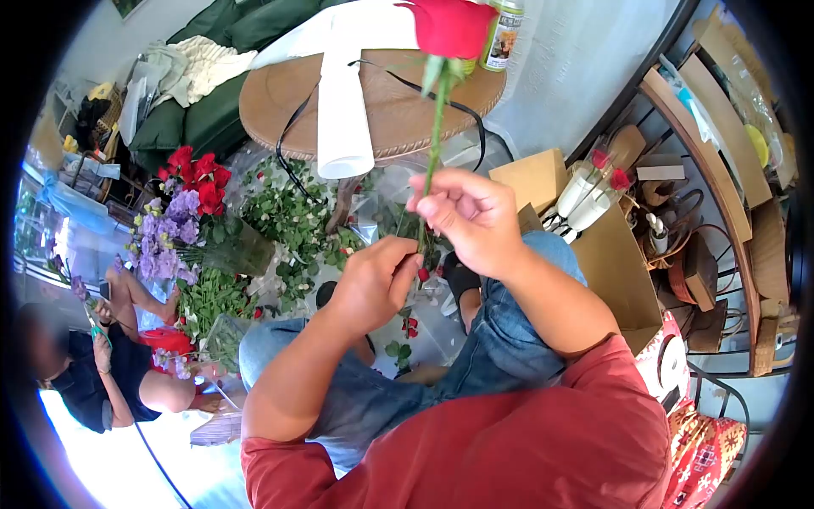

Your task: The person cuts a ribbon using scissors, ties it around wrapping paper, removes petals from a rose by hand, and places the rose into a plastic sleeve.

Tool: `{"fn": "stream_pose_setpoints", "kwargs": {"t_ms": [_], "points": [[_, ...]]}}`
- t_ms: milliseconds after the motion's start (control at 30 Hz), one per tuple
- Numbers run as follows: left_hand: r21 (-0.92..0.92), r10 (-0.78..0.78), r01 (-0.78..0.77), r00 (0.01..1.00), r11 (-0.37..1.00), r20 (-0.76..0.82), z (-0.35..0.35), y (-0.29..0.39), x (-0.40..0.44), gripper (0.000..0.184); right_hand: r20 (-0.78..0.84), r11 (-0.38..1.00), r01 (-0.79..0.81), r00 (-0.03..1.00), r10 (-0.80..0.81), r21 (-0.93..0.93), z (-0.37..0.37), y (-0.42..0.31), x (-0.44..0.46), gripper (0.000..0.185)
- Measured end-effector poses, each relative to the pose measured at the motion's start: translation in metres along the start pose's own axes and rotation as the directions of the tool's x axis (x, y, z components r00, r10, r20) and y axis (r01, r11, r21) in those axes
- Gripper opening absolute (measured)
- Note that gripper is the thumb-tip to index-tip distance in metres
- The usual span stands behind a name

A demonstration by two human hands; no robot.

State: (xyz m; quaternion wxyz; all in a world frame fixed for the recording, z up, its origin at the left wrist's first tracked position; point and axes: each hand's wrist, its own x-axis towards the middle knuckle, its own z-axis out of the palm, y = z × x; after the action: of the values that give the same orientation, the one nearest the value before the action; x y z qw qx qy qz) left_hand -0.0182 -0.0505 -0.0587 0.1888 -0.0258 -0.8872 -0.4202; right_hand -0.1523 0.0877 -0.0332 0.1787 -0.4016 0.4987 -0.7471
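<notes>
A single red rose [449,32] stands upright in front of me, its green stem running down between my hands. My right hand [475,219] pinches the stem partway down with thumb and fingers. Lower on the same stem, my left hand [373,287] is closed around its bottom part; the exact fingertip contact is partly hidden. Below them, cut leaves and small red blooms [410,327] lie on the floor between my knees.
A round wooden table [284,93] bears a white paper roll [343,119] and a spray can [502,38]. Red roses [199,178] and purple flowers [165,229] stand at left near a seated person [102,373] holding scissors. A cardboard box [615,271] sits at right.
</notes>
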Motion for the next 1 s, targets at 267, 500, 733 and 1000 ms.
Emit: {"fn": "stream_pose_setpoints", "kwargs": {"t_ms": [267,500,733,1000], "points": [[-0.061,0.035,-0.041,0.994,0.997,-0.102,-0.003,0.011,0.001,0.012,0.057,0.936,0.085,0.996,-0.07,-0.34,0.001,0.006,-0.003,0.024],[-0.145,-0.008,0.013,0.999,0.989,0.031,0.003,0.011,-0.003,0.015,0.041,0.982,0.062,0.998,-0.056,-0.179,-0.004,0.0,-0.003,0.029],[-0.117,0.035,-0.045,0.996,0.992,-0.083,0.005,0.011,-0.003,0.014,0.077,0.963,0.011,0.997,0.01,-0.27,-0.006,0.003,-0.004,0.029],[-0.105,0.03,-0.047,0.986,0.993,-0.161,0.008,0.008,-0.001,0.011,0.085,0.946,0.047,0.996,-0.021,-0.322,-0.002,0.001,-0.002,0.023]]}}
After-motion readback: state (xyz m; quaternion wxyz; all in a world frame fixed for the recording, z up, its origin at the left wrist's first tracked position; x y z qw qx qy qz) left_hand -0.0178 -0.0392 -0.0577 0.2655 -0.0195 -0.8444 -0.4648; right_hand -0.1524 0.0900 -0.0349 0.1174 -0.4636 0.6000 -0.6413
